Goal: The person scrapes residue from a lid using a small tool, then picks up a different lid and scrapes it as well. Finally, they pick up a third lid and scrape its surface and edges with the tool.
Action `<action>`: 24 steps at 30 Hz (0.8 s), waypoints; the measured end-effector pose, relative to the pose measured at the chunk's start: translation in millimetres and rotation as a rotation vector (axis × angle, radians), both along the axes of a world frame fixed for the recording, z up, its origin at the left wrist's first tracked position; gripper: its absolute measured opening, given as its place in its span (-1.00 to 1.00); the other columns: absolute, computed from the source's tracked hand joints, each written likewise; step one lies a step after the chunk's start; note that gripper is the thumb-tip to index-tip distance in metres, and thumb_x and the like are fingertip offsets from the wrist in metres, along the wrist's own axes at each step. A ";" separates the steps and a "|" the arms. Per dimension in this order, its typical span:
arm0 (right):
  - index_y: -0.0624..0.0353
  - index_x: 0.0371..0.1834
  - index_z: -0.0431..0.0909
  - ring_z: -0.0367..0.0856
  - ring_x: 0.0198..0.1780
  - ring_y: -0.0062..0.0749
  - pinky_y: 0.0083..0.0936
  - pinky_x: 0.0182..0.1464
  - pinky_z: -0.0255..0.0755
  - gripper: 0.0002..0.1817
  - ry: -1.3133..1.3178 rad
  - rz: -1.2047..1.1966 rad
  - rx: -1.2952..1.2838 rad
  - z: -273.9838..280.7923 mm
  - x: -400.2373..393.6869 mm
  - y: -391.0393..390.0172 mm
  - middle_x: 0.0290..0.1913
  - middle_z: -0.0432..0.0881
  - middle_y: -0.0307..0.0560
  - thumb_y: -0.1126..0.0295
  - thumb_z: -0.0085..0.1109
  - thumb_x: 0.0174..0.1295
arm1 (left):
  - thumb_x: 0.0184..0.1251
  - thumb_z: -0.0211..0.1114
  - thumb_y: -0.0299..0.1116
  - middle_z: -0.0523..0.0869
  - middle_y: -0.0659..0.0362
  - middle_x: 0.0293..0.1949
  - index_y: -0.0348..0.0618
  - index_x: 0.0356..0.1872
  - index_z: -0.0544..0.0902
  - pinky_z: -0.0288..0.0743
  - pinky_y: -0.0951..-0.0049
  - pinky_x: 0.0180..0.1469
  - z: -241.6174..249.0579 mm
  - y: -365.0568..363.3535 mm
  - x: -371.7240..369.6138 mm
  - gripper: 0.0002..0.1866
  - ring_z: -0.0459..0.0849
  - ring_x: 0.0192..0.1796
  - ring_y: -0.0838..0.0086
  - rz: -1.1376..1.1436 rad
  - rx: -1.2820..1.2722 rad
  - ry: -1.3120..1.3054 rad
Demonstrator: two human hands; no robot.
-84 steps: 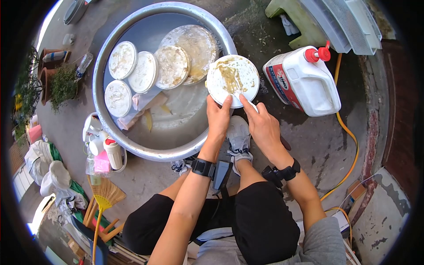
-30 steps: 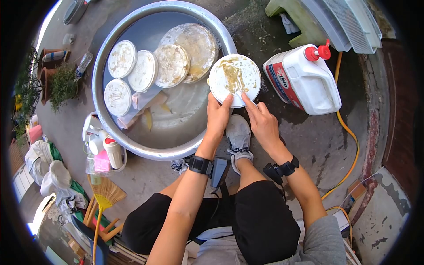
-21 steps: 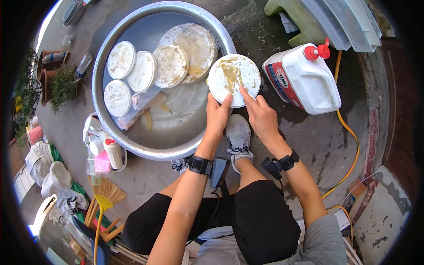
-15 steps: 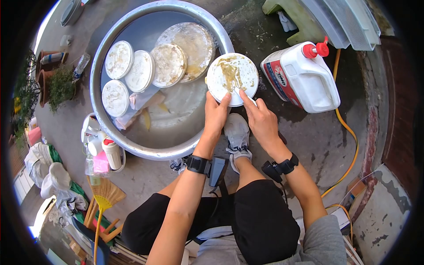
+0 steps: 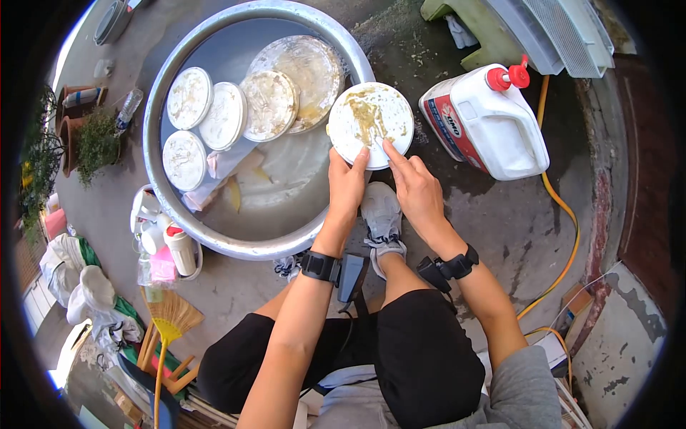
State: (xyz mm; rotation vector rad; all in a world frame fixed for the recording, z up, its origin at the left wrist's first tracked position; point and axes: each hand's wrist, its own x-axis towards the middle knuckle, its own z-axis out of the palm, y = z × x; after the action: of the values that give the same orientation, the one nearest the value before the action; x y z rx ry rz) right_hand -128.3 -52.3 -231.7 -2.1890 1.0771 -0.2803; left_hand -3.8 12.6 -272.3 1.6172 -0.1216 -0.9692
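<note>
My left hand (image 5: 347, 177) is closed on the near edge of a round white lid (image 5: 371, 118), thumb on top. Yellow-brown residue streaks the lid's face, which is tilted up toward me beside the basin rim. My right hand (image 5: 418, 187) is closed at the lid's near right, its index finger stretched onto the dirty surface. A thin white tool seems to lie under that finger, mostly hidden. Inside the large metal basin (image 5: 161, 207), several stained round lids (image 5: 223, 116) lie in cloudy water, together with a clear plastic bag (image 5: 221, 175).
A white detergent jug (image 5: 500, 129) with a red cap stands right of the lid. A yellow hose (image 5: 563, 207) runs behind it. A green stool (image 5: 482, 50) is at the upper right. Left of the basin are a basket of bottles (image 5: 179, 250) and a broom (image 5: 171, 318).
My right index finger has stretched forward onto the lid, covering most of the white tool that showed before. The lid has shifted slightly left in view.
</note>
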 end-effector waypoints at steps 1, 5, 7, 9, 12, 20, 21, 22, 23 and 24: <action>-0.22 0.33 0.46 0.55 -0.48 -0.10 -0.24 -0.42 0.45 -0.53 -0.013 -0.003 0.012 1.1 -0.3 0.6 -0.42 0.41 -0.04 0.38 0.12 0.34 | 0.33 0.27 -0.41 0.60 -0.04 0.04 -0.42 0.09 0.41 0.43 0.36 0.12 -0.5 0.4 0.4 -0.60 0.59 0.06 0.35 0.000 0.000 -0.002; -0.20 0.33 0.46 0.54 -0.47 -0.09 -0.22 -0.42 0.43 -0.54 -0.032 -0.005 0.052 3.0 -8.9 7.1 -0.43 0.40 -0.03 0.35 0.10 0.36 | 0.37 0.22 -0.44 0.59 -0.01 0.08 -0.39 0.15 0.37 0.40 0.38 0.18 0.0 2.1 0.7 -0.59 0.55 0.12 0.38 -0.035 0.039 -0.024; -0.19 0.33 0.46 0.53 -0.48 -0.09 -0.22 -0.43 0.43 -0.54 -0.015 -0.011 0.037 0.4 -6.1 5.8 -0.43 0.40 -0.03 0.36 0.11 0.35 | 0.40 0.18 -0.46 0.56 0.03 0.14 -0.36 0.23 0.32 0.36 0.41 0.25 1.2 1.4 -1.3 -0.57 0.52 0.18 0.43 -0.072 0.068 -0.017; -0.19 0.33 0.46 0.53 -0.48 -0.09 -0.22 -0.43 0.43 -0.54 -0.007 -0.022 0.022 -0.5 -0.5 2.5 -0.44 0.40 -0.04 0.36 0.11 0.35 | 0.40 0.19 -0.46 0.56 0.03 0.14 -0.37 0.22 0.33 0.36 0.42 0.24 1.5 0.9 -1.8 -0.56 0.52 0.17 0.43 -0.072 0.084 -0.036; -0.17 0.33 0.45 0.53 -0.48 -0.10 -0.22 -0.43 0.43 -0.54 -0.010 -0.015 -0.006 1.7 1.7 0.5 -0.44 0.39 -0.04 0.37 0.11 0.35 | 0.33 0.26 -0.41 0.61 -0.09 0.01 -0.43 0.07 0.41 0.44 0.32 0.11 -1.2 -0.5 -4.1 -0.60 0.60 0.05 0.28 0.010 -0.009 -0.069; -0.16 0.34 0.44 0.55 -0.45 -0.12 -0.25 -0.41 0.45 -0.52 -0.014 -0.016 0.015 -3.1 1.8 -0.3 -0.43 0.40 -0.04 0.40 0.11 0.34 | 0.39 0.20 -0.46 0.58 0.04 0.12 -0.38 0.19 0.36 0.39 0.43 0.21 -3.5 1.2 -4.3 -0.59 0.54 0.14 0.44 -0.071 0.079 -0.075; -0.16 0.34 0.44 0.55 -0.45 -0.12 -0.25 -0.41 0.45 -0.52 -0.019 -0.019 0.017 -4.0 3.7 -0.9 -0.43 0.40 -0.04 0.40 0.11 0.34 | 0.39 0.21 -0.46 0.58 0.04 0.12 -0.37 0.19 0.36 0.40 0.43 0.20 -2.2 1.0 -3.2 -0.58 0.54 0.14 0.44 -0.071 0.076 -0.085; -0.16 0.35 0.44 0.56 -0.45 -0.12 -0.25 -0.41 0.45 -0.51 -0.055 -0.019 0.008 -5.3 5.3 -1.3 -0.41 0.41 -0.04 0.41 0.11 0.34 | 0.39 0.21 -0.46 0.58 0.04 0.12 -0.37 0.19 0.36 0.40 0.43 0.20 -0.9 1.4 -2.6 -0.58 0.54 0.14 0.44 -0.071 0.077 -0.088; -0.16 0.35 0.43 0.57 -0.44 -0.12 -0.25 -0.41 0.46 -0.51 -0.091 -0.017 -0.002 -6.1 6.7 -1.9 -0.40 0.41 -0.04 0.41 0.11 0.34 | 0.39 0.21 -0.46 0.58 0.04 0.12 -0.37 0.18 0.36 0.40 0.43 0.20 0.3 1.9 -2.5 -0.59 0.54 0.14 0.44 -0.070 0.078 -0.081; -0.16 0.35 0.43 0.57 -0.44 -0.12 -0.25 -0.41 0.46 -0.51 -0.091 -0.014 -0.001 -4.4 3.4 0.2 -0.40 0.41 -0.04 0.41 0.11 0.34 | 0.39 0.21 -0.45 0.58 0.04 0.12 -0.37 0.18 0.36 0.40 0.43 0.20 1.4 2.4 -2.8 -0.59 0.54 0.13 0.44 -0.068 0.080 -0.071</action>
State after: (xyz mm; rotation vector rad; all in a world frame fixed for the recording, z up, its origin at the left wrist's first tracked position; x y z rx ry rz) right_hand -124.9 -52.2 -236.1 -2.1490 1.0422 -0.3827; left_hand -6.6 15.0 -270.9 1.7310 -0.1897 -0.9788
